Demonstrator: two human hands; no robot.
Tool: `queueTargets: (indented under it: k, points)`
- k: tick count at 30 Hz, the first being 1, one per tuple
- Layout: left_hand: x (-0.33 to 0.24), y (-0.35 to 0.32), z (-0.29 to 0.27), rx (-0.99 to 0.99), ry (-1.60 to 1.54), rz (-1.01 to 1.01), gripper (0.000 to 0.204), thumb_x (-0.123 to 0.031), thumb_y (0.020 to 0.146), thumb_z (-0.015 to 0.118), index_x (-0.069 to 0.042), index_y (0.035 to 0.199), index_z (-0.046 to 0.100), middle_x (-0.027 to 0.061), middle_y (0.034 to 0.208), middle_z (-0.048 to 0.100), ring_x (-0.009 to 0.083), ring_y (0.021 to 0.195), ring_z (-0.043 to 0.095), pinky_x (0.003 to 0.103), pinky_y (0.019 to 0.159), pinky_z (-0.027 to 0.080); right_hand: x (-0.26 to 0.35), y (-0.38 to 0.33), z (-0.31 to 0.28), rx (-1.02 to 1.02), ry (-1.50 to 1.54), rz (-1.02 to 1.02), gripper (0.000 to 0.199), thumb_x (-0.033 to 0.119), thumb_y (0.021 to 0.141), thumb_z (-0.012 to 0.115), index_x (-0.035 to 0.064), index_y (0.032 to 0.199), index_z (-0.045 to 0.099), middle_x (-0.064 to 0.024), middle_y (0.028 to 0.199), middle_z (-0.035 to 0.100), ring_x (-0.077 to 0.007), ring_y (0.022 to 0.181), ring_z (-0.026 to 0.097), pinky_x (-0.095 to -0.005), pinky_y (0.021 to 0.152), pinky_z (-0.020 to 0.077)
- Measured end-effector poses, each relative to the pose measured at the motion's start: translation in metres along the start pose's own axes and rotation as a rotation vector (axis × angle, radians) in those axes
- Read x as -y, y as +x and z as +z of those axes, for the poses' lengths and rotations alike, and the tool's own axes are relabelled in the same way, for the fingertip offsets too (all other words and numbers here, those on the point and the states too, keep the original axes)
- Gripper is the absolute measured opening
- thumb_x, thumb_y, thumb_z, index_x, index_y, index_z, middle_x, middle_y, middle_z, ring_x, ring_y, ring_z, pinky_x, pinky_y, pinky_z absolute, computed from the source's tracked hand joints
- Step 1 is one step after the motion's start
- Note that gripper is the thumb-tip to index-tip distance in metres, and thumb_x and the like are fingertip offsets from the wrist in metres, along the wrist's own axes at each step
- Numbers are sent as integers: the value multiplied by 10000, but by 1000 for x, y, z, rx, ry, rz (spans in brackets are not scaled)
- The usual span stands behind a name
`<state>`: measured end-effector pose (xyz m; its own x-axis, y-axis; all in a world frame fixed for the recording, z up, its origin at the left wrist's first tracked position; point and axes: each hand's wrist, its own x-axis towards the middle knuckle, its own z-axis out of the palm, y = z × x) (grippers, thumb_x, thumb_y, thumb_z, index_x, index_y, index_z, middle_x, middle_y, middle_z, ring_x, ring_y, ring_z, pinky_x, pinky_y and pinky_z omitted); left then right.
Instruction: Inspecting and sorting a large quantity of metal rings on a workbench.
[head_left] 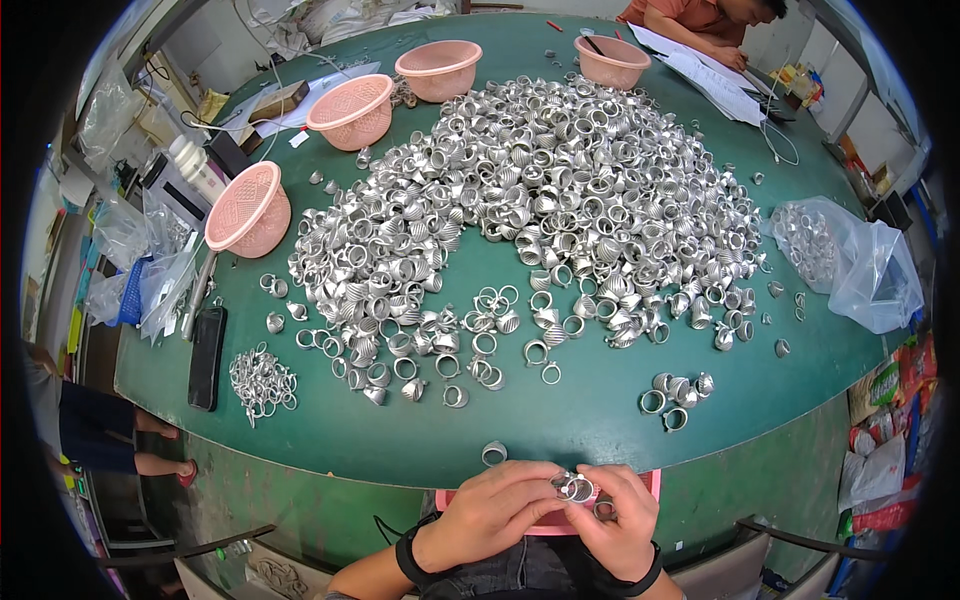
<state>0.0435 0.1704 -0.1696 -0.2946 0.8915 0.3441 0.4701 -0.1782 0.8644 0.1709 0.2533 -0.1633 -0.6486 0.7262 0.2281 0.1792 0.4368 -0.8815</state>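
Pinching silver ring (575, 488), both hands' grip.

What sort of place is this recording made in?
Likely a small workshop for sorting or checking metal parts: a big heap of silver rings covers a green table, pink baskets stand around it, and both hands hold rings.

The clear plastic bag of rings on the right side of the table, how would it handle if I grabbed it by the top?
The plastic bag looks thin and crumpled, so it would probably sag. The metal rings bunched inside likely make it bottom-heavy. Its mouth seems open, so rings might spill out.
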Motion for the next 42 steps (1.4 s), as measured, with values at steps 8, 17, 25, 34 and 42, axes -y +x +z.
queueTargets:
  k: [8,17,25,34,42]
  points:
    - [4,0,-6,81,-15,44,154,1,679,580,3,830,555,122,964,549,233,798,565,282,676,464,-3,3,1,-22,-45,-4,320,10,583,651,7,886,548,-92,765,554,-160,597,543,-227,449,429]
    - [-1,-9,-13,-78,-185,19,118,-11,663,614,-5,773,571,134,916,570,219,779,568,280,656,462,11,1,-2,142,81,177,193,73,706,617,-4,872,554,-33,697,571,-62,612,508,-184,538,404]
    - [18,-50,-127,-741,648,-343,76,-12,663,593,-5,723,548,105,797,586,208,721,567,277,667,438,9,-3,-6,301,261,511,271,25,673,639,-8,925,546,-48,783,584,-67,676,525,-181,591,422]
    - [21,-70,-142,-479,1030,-310,219,-26,633,602,-11,832,512,140,905,520,301,849,488,357,725,392,7,1,12,210,165,419,283,24,624,657,16,886,549,38,655,515,10,524,377,-127,426,260]
    - [-11,-26,-4,-109,148,-112,252,-138,594,694,-46,794,570,40,754,542,184,662,520,267,570,405,4,-8,2,273,215,380,314,-40,639,625,30,931,534,-6,792,570,0,598,458,-127,457,323]
